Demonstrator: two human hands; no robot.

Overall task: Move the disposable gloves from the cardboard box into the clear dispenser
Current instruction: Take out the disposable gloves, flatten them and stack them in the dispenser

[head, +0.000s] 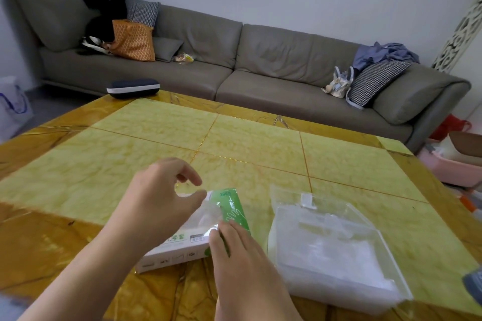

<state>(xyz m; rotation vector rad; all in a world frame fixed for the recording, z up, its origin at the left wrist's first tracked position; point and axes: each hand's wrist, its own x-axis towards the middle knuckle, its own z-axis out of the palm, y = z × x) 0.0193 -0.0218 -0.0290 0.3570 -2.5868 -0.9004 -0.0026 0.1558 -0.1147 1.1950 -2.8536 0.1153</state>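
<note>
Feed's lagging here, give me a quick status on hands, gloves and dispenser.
Left hand over cardboard box, fingers loosely curled, grip unclear. Right hand touching gloves at the box opening. Clear dispenser right of box, nothing between.
</note>
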